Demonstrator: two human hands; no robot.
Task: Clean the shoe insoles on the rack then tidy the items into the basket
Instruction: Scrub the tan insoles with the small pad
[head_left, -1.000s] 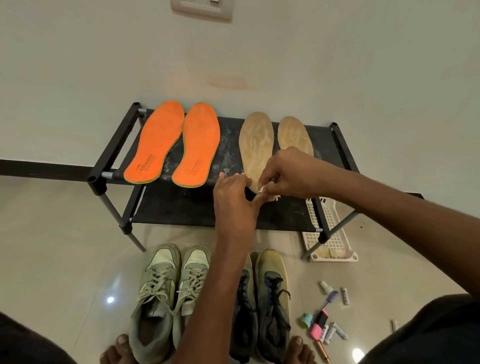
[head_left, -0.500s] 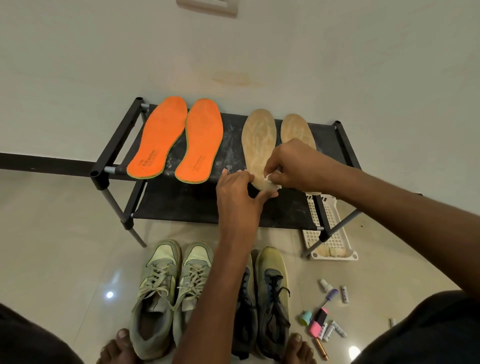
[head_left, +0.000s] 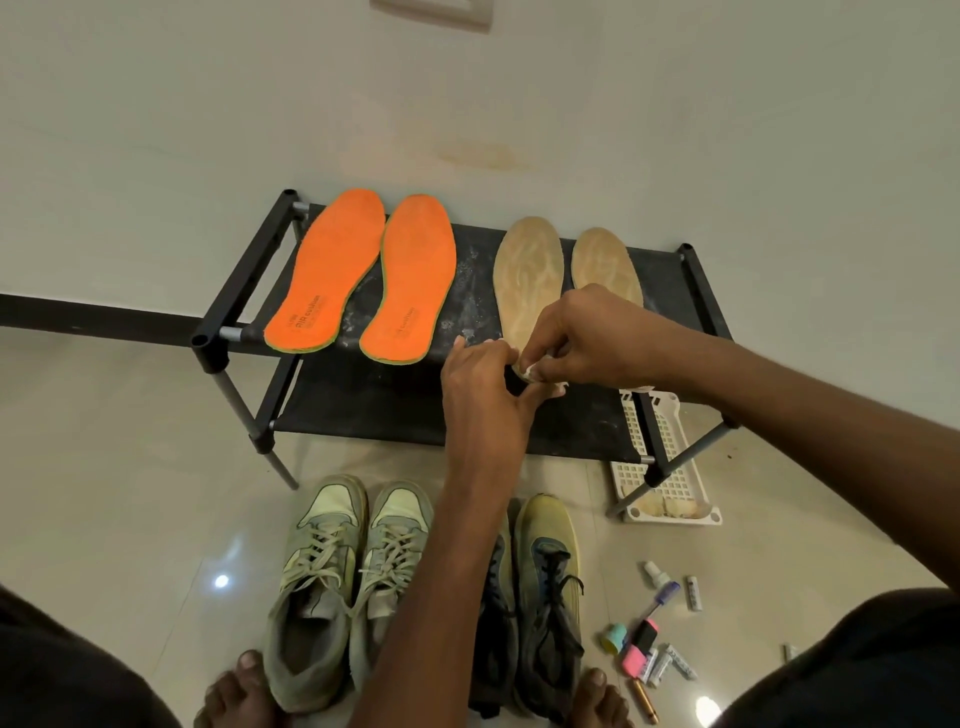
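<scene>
Two orange insoles (head_left: 332, 270) (head_left: 410, 280) lie on the left of the black rack (head_left: 234, 291). Two tan insoles (head_left: 527, 275) (head_left: 602, 265) lie on its right. My right hand (head_left: 587, 338) pinches a small white wipe (head_left: 535, 371) at the heel end of the left tan insole. My left hand (head_left: 480, 389) holds the wipe's other side with curled fingers, just in front of the rack's edge. The white plastic basket (head_left: 670, 467) sits on the floor under the rack's right end, with something pale in its near end.
Two pairs of worn sneakers (head_left: 337, 582) (head_left: 545, 597) stand on the floor between my bare feet. Small items lie scattered at the lower right: a pink marker (head_left: 641, 647), a purple pen (head_left: 662, 597), a teal cap (head_left: 613, 636), small white tubes. The wall rises right behind the rack.
Both hands have stayed together over the heel of the left tan insole, working the white wipe between the fingers. The camera tilted slightly, so the rack sits a little higher in view.
</scene>
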